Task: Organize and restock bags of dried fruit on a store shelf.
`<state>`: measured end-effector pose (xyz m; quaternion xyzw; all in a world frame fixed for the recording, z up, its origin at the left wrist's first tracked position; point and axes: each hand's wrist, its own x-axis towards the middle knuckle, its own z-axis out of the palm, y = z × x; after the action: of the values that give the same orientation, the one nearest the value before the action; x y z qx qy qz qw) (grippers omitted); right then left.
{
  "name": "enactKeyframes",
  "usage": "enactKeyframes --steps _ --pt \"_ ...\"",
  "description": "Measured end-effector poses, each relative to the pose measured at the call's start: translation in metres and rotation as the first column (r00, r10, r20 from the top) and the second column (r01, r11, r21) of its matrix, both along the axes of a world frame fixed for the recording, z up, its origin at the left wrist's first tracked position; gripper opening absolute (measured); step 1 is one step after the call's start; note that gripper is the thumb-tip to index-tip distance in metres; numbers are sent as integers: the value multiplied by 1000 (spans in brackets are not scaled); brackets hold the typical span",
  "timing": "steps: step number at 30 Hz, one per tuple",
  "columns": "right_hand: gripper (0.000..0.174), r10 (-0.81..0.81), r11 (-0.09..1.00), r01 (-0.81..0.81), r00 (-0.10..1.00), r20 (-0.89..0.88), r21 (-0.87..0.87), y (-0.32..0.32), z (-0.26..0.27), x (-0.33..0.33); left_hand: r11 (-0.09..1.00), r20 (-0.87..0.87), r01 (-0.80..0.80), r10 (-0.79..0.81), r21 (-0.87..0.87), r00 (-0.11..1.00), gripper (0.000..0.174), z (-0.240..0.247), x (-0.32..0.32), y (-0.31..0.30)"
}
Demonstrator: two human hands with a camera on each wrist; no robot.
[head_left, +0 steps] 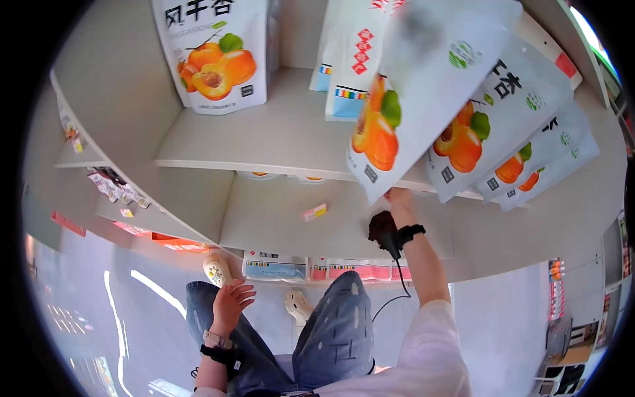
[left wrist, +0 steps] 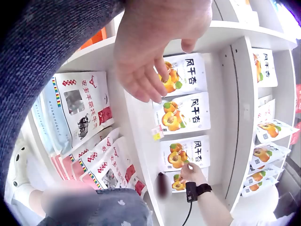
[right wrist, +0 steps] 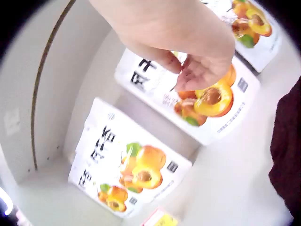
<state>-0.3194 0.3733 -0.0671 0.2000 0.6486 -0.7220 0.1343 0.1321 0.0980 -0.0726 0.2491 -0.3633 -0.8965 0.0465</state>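
Note:
My right hand reaches into the lower shelf compartment, partly hidden by the bags above. In the right wrist view it lies across the front of a white dried-apricot pouch, its fingers loosely curled at the printed fruit. Another apricot pouch stands beside that one, with a further pouch on the other side. My left hand hangs above my knee, fingers relaxed and holding nothing. Seen from the left wrist, that hand overlaps the row of apricot pouches.
Apricot bags lean out over the upper shelf's edge. A price tag lies on the lower shelf. Beneath are white-and-blue and pink bags. A dark object with a cable hangs at my right wrist.

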Motion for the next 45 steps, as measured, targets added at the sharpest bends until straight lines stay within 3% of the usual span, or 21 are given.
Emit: enactKeyframes --steps 5,11,26,32,34,35,36,37,39,42,45 --pt "36 53 986 -62 997 -63 -157 -70 -11 6 999 -39 20 -19 41 999 44 0 4 0" --pt "33 20 963 -42 996 -86 -267 -82 -14 -3 997 -39 17 -15 69 999 41 1 11 -5" --pt "24 34 949 -68 993 -116 -309 -80 -19 16 994 -40 -56 60 91 997 38 -1 6 -4" --pt "22 136 938 -197 966 -222 -284 -96 -1 36 995 -33 -80 82 63 996 37 -3 7 -3" --pt "21 306 924 -366 882 -357 -113 -98 13 57 994 -26 -95 96 52 995 37 -3 6 0" --pt "21 453 884 -456 784 -423 102 -95 23 73 994 -26 -93 95 48 995 36 -2 6 2" --pt "21 638 769 -496 630 -442 403 -88 38 95 995 -25 -89 91 44 996 36 -3 5 4" --pt "21 779 614 -432 465 -420 661 -81 54 117 996 -20 -83 83 35 996 36 -4 4 6" --pt "18 837 548 -402 271 -476 734 -68 93 169 998 -5 -57 57 17 998 37 -10 5 8" --pt "20 846 534 -339 208 -491 775 -46 183 245 999 -39 -10 11 40 999 40 -13 6 13" --pt "35 534 843 141 -119 -837 518 -39 234 271 997 -76 54 -50 55 996 43 -14 10 17"
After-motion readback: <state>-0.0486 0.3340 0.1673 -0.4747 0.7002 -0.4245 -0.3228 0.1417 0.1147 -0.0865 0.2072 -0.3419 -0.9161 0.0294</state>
